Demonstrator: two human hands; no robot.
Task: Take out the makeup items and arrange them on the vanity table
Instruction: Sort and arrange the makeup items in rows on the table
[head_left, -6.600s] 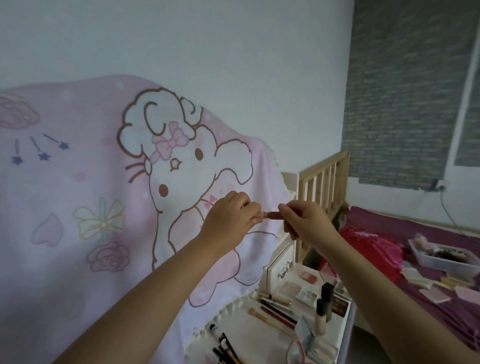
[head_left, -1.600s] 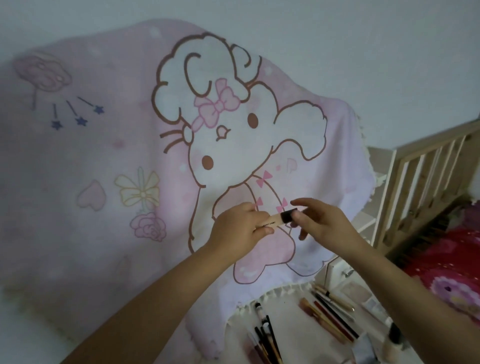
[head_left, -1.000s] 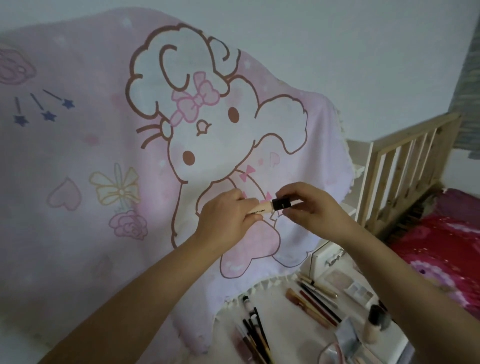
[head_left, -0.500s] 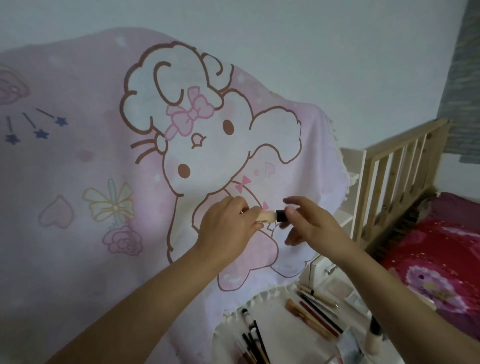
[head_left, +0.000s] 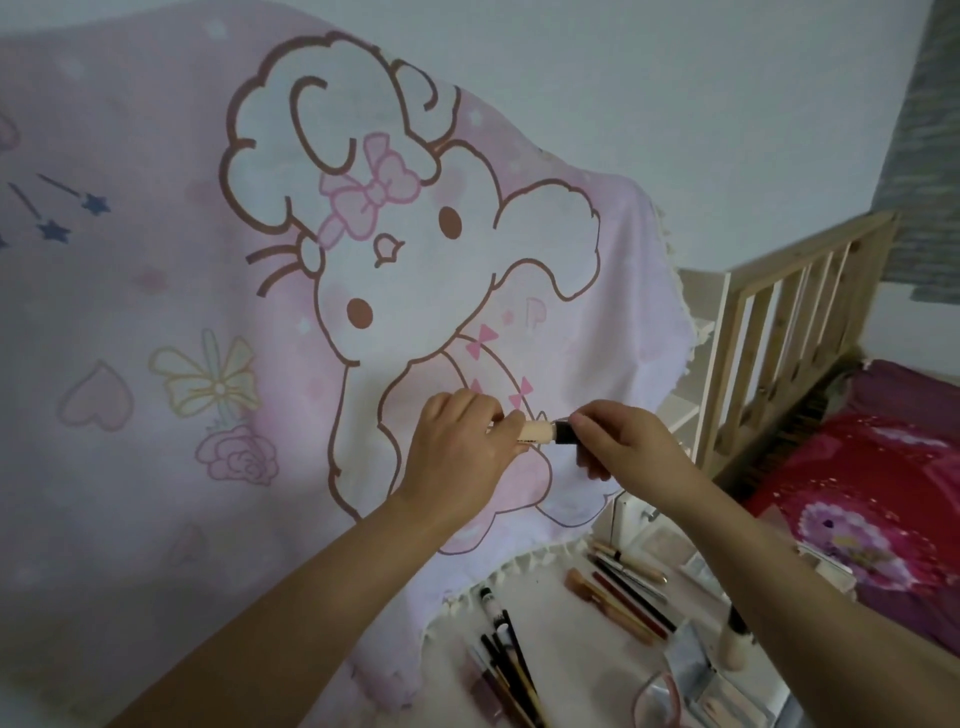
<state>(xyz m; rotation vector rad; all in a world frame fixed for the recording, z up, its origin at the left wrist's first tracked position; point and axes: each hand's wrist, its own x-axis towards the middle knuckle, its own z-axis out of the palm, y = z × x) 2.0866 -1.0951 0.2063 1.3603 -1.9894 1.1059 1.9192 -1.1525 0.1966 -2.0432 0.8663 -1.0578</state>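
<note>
Pink cartoon blanket (head_left: 260, 312) fills the background; below it, the vanity table (head_left: 561, 639) is partly blocked by forearms. Left hand (head_left: 457, 457) grips a beige tube (head_left: 537, 432), mostly hidden; right hand (head_left: 623, 441) pinches its black cap (head_left: 563, 432)

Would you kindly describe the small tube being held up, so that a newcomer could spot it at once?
Start at the pink cartoon blanket hanging behind the vanity table. In front of its lower part, the left hand and right hand meet on a cream tube with a black cap. Unlike the brushes and pencils lying on the table, it is short, stubby and held in the air.
</note>
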